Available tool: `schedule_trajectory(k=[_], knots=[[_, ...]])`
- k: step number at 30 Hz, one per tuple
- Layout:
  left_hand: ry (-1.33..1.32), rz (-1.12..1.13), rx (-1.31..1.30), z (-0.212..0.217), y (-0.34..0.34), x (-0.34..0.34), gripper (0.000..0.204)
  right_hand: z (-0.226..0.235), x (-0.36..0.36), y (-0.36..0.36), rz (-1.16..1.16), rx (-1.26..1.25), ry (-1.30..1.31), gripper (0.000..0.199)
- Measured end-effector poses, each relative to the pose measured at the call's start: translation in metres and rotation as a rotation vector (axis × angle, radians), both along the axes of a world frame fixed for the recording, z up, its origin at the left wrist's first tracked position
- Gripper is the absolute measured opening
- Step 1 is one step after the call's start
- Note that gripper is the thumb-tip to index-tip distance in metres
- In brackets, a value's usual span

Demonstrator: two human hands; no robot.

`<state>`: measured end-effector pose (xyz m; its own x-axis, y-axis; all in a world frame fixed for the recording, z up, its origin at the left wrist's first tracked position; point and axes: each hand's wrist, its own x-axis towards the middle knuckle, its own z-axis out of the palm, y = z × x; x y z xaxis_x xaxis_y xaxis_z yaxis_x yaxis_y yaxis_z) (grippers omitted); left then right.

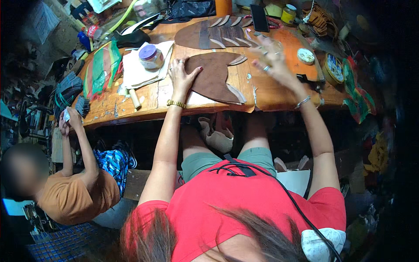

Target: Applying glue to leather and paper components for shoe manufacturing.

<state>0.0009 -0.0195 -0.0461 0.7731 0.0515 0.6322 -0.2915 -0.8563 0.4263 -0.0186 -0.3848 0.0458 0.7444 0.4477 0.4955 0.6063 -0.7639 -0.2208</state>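
"Flat, dark-brown, leather-like panel [214,81] with a deep notch: where is it, and what's on it?"

"It lies on the orange-brown wooden table [152,102], in the middle of the near side. The left hand [180,76] has its fingers spread: the thumb rests on the panel's left end, the other fingers at or just beside that edge. The right hand [279,65] hovers right of the panel, fingers loosely apart and blurred; I make out nothing in it."

"And further out?"

"Pale, narrow strips [236,93] sit at both right corners. Left of the hand, a squat jar with a purple lid [151,56] stands on white paper sheets [131,79]. On the far side lies a long brown piece with several pale strips [192,36], near a black phone [259,18]."

"What might go wrong?"

"I'd guess the panel could swivel, being steadied only at its left end, if a push lands on the right corners. The near-right corner is close to the table's near edge, so a slide might leave it overhanging. A leftward elbow or wrist swing could upset the jar."

"Which way does it point?"

"Its long axis runs roughly left to right, rounded end left, notch opening right."
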Motion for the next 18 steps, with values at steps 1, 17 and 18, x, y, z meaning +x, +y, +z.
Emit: schedule_trajectory(k=[1,17,18], knots=[[0.012,-0.006,-0.010,0.001,0.000,-0.001,0.063,-0.005,-0.013,0.011,0.156,0.036,0.111,0.054],[0.055,-0.231,-0.076,0.009,0.010,0.027,0.035,-0.066,0.064,0.068,0.253,-0.037,0.153,0.050],[0.068,-0.210,-0.074,0.008,0.010,0.027,0.034,-0.069,0.069,0.070,0.250,-0.028,0.146,0.050]])
